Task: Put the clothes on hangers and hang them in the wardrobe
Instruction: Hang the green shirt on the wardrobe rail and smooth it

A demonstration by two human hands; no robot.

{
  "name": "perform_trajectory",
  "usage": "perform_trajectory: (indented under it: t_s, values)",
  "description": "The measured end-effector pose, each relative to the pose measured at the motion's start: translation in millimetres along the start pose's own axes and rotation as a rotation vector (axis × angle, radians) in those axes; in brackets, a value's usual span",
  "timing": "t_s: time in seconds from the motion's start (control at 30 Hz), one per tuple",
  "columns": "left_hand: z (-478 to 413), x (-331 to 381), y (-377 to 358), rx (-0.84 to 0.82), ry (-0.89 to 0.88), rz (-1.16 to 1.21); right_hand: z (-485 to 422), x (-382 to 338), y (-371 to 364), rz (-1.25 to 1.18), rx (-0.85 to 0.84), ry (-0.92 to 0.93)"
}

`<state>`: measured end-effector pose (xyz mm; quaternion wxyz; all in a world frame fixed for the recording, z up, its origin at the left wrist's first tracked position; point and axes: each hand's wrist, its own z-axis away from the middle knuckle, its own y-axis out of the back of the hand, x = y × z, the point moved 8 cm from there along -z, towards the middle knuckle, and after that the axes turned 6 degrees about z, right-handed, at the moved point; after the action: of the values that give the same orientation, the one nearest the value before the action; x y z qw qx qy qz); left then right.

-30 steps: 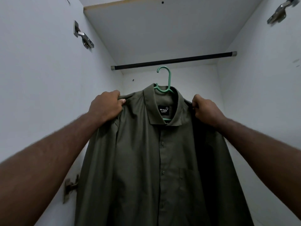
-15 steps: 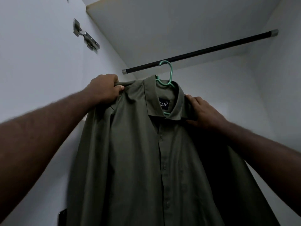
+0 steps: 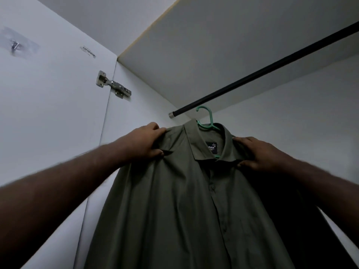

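Observation:
An olive-green shirt [image 3: 184,200] hangs on a teal plastic hanger [image 3: 206,119] inside the wardrobe. The hanger's hook sits right at the black rail [image 3: 272,68], near the rail's left end; whether it rests on the rail I cannot tell. My left hand [image 3: 144,142] grips the shirt's left shoulder, fingers and thumb pinching the cloth. My right hand [image 3: 260,154] holds the right shoulder beside the collar, fingers on top and thumb underneath. The lower shirt runs out of view.
The white wardrobe side wall [image 3: 124,121] stands close on the left, with a metal hinge [image 3: 113,87] joining the open door [image 3: 48,113]. A shelf underside [image 3: 213,45] lies just above the rail. The back wall [image 3: 301,123] is behind the shirt.
My view has tilted up and to the left. The shirt and hanger have shifted toward the rail's left end, and the hook now sits right at the rail. Both hands keep hold of the shoulders.

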<state>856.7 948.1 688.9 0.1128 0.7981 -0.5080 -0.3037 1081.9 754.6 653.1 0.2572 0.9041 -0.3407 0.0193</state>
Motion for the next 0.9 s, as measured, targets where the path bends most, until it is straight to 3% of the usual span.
perform_trajectory:
  t_s: [0.4, 0.73, 0.9]
  values:
    - [-58, -51, -40, -0.074, 0.010, -0.409, -77, 9, -97, -0.309, -0.024, -0.007]
    - [-153, -67, -46, -0.025, -0.047, -0.499, -148, 16, -180, -0.617, 0.060, -0.153]
    - [-189, -76, -29, 0.048, -0.082, -0.529, -200, 18, -181, -0.640, 0.151, -0.148]
